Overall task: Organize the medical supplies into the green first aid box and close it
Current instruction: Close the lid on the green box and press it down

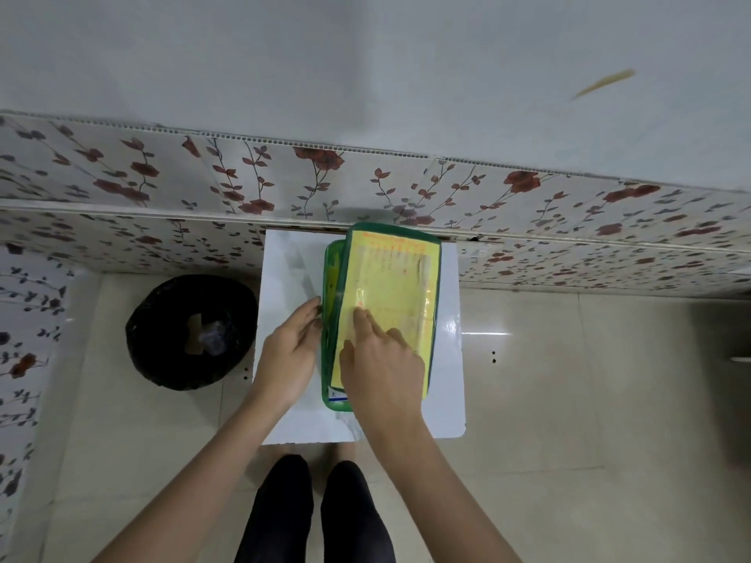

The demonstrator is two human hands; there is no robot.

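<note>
At the centre of the frame a green first aid box [334, 402] sits on a small white table [284, 286], its lid [390, 286] tilted partway over the base, yellow printed underside facing up. The right hand [382, 365] lies flat on the lid, fingers loosely spread, forefinger stretched ahead. The left hand [290, 351] rests at the box's left edge, fingers together and extended against the rim. A black-lined bin [191, 331] stands on the floor at left.
</note>
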